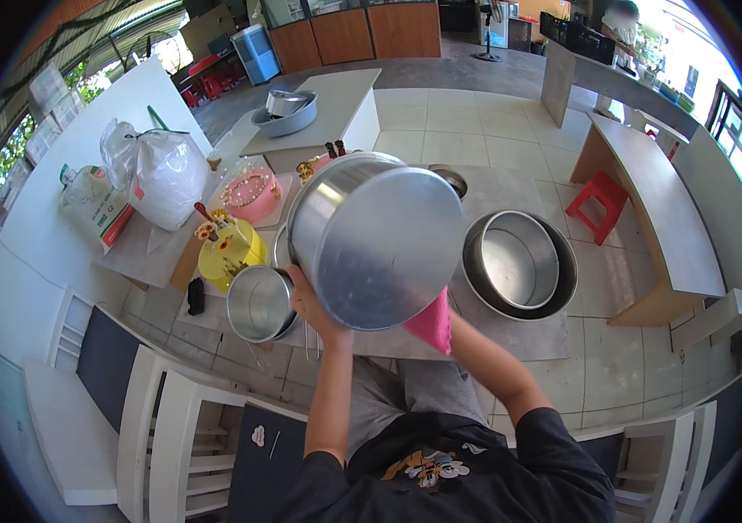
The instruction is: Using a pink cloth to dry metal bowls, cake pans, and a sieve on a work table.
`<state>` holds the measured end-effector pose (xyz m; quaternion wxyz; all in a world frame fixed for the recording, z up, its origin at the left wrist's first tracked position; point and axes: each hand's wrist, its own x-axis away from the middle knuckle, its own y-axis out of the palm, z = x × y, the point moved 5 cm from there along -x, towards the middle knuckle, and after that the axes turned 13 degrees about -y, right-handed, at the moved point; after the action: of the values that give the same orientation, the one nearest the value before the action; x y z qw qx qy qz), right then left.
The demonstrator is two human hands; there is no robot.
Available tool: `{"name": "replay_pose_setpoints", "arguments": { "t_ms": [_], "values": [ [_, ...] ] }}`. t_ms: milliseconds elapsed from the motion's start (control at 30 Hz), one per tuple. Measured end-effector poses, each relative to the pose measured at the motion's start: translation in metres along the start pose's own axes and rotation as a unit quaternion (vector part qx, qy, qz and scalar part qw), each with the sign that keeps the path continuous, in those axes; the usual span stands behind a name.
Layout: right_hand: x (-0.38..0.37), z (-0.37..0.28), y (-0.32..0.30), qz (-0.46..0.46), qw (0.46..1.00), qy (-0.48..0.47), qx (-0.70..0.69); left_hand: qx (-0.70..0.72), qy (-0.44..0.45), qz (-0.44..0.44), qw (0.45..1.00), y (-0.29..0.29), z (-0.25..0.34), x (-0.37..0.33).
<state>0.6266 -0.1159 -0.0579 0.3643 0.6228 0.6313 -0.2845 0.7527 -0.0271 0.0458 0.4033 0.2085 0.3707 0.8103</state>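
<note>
A large metal pot (393, 248) is tilted in front of me, its flat round bottom turned toward me. My left hand (312, 305) is closed on the pot's lower left side. My right forearm (493, 370) reaches up behind the pot's lower right edge, and the hand itself is hidden. A pink cloth (431, 326) sticks out beside my right wrist, below the pot. Close to my left hand stands a smaller metal pot (259, 303). To the right, a round metal pan (519, 261) nests inside a wider, darker-walled pan (569, 272). Inside the tilted pot cannot be seen.
These vessels stand on a grey table (528, 336). At its left are a yellow cake (230, 253) with sunflowers, a pink cake (253, 193) and a black object (196, 296). Farther off are filled plastic bags (169, 179), a grey basin (285, 118) and a red stool (598, 205). White chairs flank me.
</note>
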Motion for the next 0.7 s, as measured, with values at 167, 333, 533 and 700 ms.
{"name": "replay_pose_setpoints", "arguments": {
  "t_ms": [167,333,533,700],
  "values": [
    [-0.094,-0.024,-0.079,0.210,0.974,0.015,0.087,-0.260,0.139,-0.002,0.955,-0.005,0.035,-0.002],
    [-0.119,-0.167,-0.018,-0.140,0.942,-0.228,0.201,-0.356,0.166,-0.093,0.915,0.020,0.009,0.015],
    [-0.142,-0.132,0.033,-0.179,0.950,-0.104,0.235,-0.476,0.297,-0.166,0.811,0.021,0.003,0.033],
    [-0.132,-0.086,0.042,-0.401,0.858,-0.063,0.316,-0.504,0.269,-0.071,0.818,0.024,0.004,0.037]
  ]
}}
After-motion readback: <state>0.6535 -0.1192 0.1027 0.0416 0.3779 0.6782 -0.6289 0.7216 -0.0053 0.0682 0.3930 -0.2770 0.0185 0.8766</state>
